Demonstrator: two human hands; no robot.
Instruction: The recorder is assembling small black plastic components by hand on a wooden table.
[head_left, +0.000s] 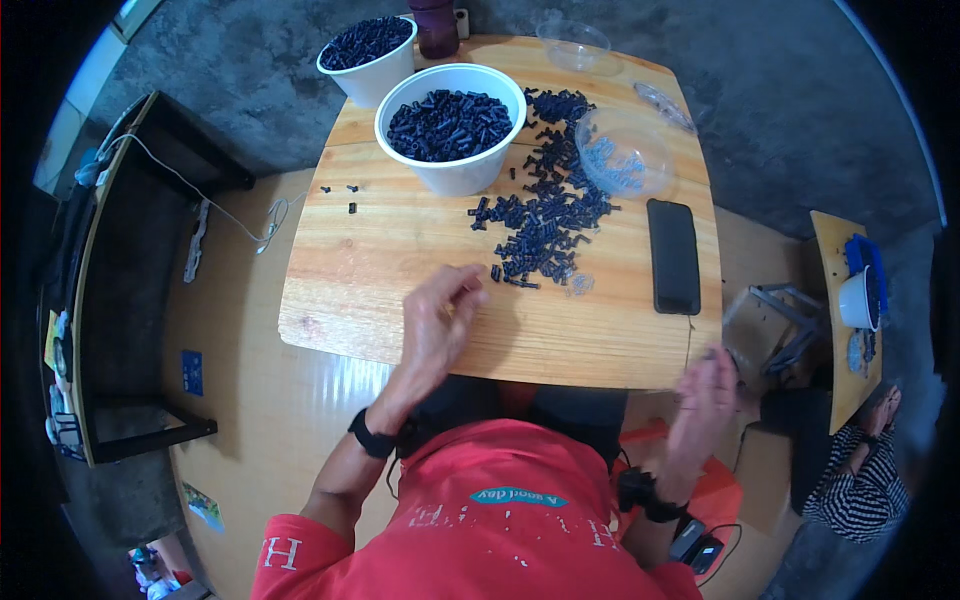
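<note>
My left hand (440,315) hovers over the near part of the wooden table (400,250), fingers curled loosely together as if pinching something small, though the blur keeps me from telling whether it holds a piece. It sits just short of the scattered pile of small black plastic parts (545,215), which is spread across the middle of the table within easy reach of both arms. My right hand (705,400) is off the table's near right corner, low and blurred; I cannot tell whether it is closed on anything. Behind the pile stands a large white bowl (455,175) heaped with the same black parts, and a second white bowl (375,75) sits farther back to the left, also full. A clear plastic bowl (625,155) rests at the pile's right edge, tipped toward it. A dark phone (673,255) lies flat to the right, clear of the parts. Three stray parts (340,192) lie apart on the left.
</note>
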